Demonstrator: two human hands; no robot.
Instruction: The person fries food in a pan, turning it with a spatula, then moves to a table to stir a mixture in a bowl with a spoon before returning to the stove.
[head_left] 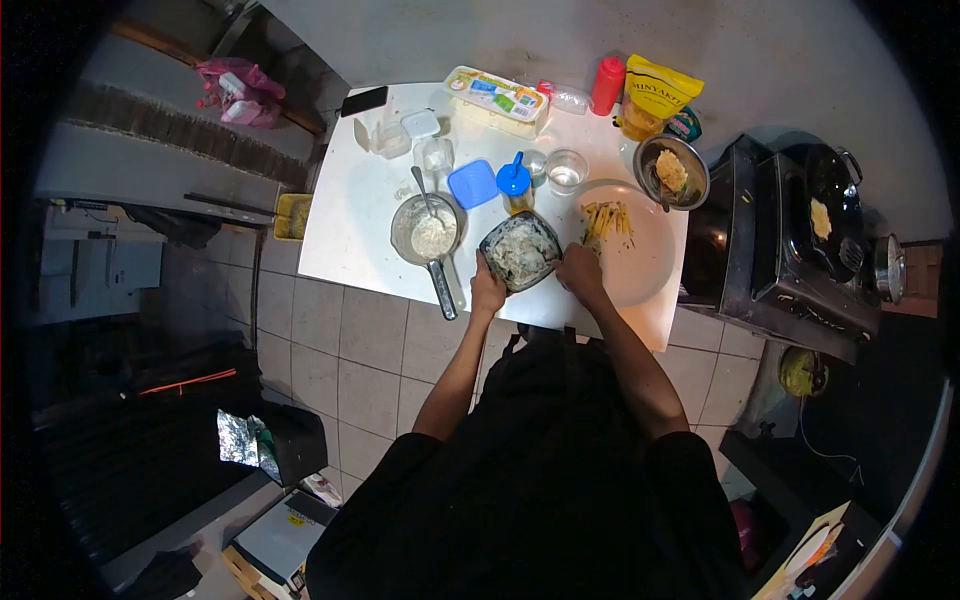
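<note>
A dark square bowl [521,250] with white, floury batter sits near the table's front edge. My left hand [488,291] grips its left front side, thumb up along the rim. At the bowl's right edge my right hand [578,270] is closed, its fingers curled against the rim and partly hidden. Just right of it lies a large round plate [640,270] bearing a pile of yellowish strips [607,220]. To the left stands a saucepan [404,240] of pale batter with a spoon [422,190] leaning in it.
Behind the bowl are a blue lid [472,184], a blue-capped jar [514,180] and a clear cup [567,172]. A metal bowl [650,165] holds a fried piece. At right stands a stove with a black pan [835,215]. A red bottle [607,87] stands by the wall.
</note>
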